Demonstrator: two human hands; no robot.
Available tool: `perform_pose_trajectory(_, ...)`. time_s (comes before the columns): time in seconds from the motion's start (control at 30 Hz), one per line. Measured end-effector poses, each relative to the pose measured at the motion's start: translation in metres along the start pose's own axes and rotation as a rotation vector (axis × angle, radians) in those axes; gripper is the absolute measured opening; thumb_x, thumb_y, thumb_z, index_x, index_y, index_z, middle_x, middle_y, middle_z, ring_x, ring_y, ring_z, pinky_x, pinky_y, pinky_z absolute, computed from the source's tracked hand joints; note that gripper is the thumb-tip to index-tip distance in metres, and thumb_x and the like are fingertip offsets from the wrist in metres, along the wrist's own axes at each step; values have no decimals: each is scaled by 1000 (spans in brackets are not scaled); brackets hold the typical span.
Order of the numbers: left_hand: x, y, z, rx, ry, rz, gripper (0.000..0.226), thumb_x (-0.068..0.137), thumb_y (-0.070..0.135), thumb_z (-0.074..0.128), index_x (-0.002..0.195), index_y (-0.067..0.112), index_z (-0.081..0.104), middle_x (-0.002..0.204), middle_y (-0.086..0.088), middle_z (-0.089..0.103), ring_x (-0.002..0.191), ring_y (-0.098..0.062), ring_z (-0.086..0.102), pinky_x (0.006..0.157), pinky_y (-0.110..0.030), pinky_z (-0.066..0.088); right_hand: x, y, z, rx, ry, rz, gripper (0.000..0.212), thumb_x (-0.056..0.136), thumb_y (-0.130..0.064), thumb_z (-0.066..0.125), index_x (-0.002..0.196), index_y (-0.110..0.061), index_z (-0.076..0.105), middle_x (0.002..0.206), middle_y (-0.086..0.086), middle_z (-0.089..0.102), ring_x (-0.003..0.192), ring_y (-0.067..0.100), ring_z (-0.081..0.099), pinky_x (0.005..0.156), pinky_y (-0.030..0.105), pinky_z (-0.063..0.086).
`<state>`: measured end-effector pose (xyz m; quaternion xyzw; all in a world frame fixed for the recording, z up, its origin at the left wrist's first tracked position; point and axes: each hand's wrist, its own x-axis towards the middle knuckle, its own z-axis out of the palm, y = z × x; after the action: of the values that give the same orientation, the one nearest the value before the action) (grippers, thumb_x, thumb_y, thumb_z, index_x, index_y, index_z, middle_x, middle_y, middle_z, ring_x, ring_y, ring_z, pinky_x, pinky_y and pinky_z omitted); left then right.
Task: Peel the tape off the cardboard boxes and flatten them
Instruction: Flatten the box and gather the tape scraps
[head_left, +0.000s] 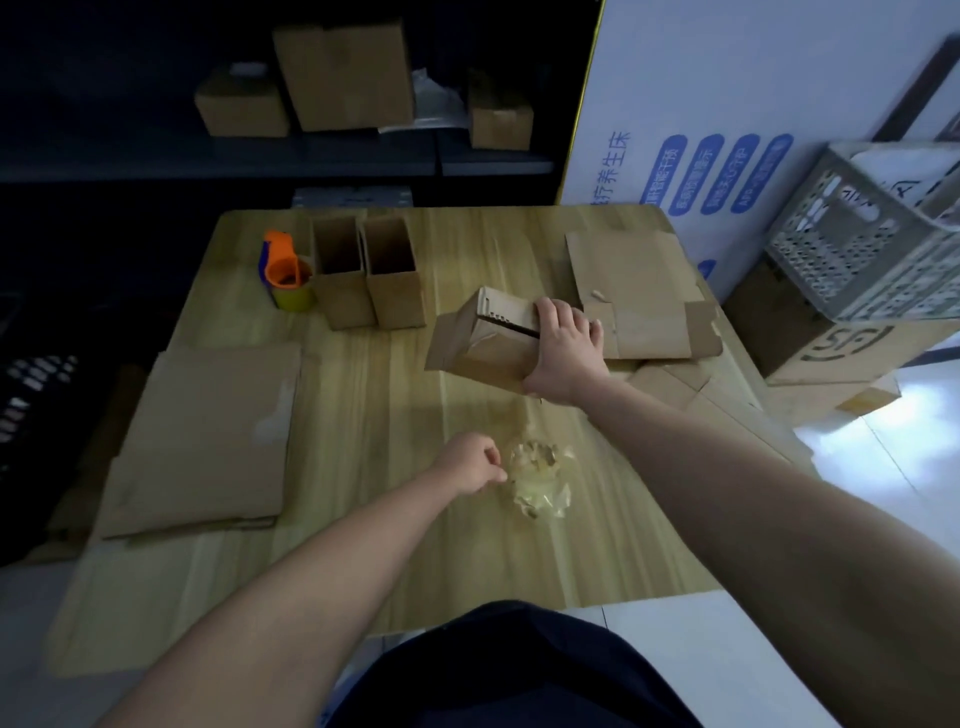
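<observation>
Closest to us are our two bare forearms, reaching out over the wooden table (363, 415) from a dark-clothed lap. We take the cardboard box (488, 343) in our right hand as the mark for everything else.

Far to the left of that box, a stack of flattened cardboard (202, 441) lies flat on the table top. Left of the box and further back stands an orange tape dispenser (283, 260), touching a yellowish tape roll (295, 297). Between these and the box, two open boxes (343, 291) stand upright side by side, touching each other.

In front of the box, nearer to us, our left hand (470, 462) hovers low with its fingers curled in. Its thumb and fingertips meet at the edge of a crumpled wad of peeled tape (540, 483); we cannot tell whether they pinch a strand of it. The wad lies on the table, just nearer to us than the box's right end.

The box itself sits tilted mid-table, with a dark slit open along its top and a shiny patch of tape on its near face. Our right hand (566, 348) grips its right end, fingers spread over the top and thumb down the near side.

Just right of the box lie more flattened cardboard pieces (639, 291). Well to the right of the box, off the table, a grey perforated crate (872, 244) rests on a large carton (831, 353).
</observation>
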<state>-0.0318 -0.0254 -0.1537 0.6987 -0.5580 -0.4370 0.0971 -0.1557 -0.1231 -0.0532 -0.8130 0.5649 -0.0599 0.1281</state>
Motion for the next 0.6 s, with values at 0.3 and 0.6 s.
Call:
perform_pose_trajectory(0.3,-13,3,-83,-478,899,-126,8,97,20,46,94,13,46,101,-9,56,71,-10,48,59,-17,34,7,-26,19,-114,-38,-8,97,63,-19,76,141,-21,18,144,1,26,137,32,15,113,58,8)
perform_pose_trajectory(0.6,-15,-30,-105,-565,687,-270,26,87,27,65,100,14,47,93,1,53,77,-14,52,61,-24,37,13,-49,45,451,-303,13,83,77,-30,75,145,-22,28,149,1,17,130,24,33,104,39,40)
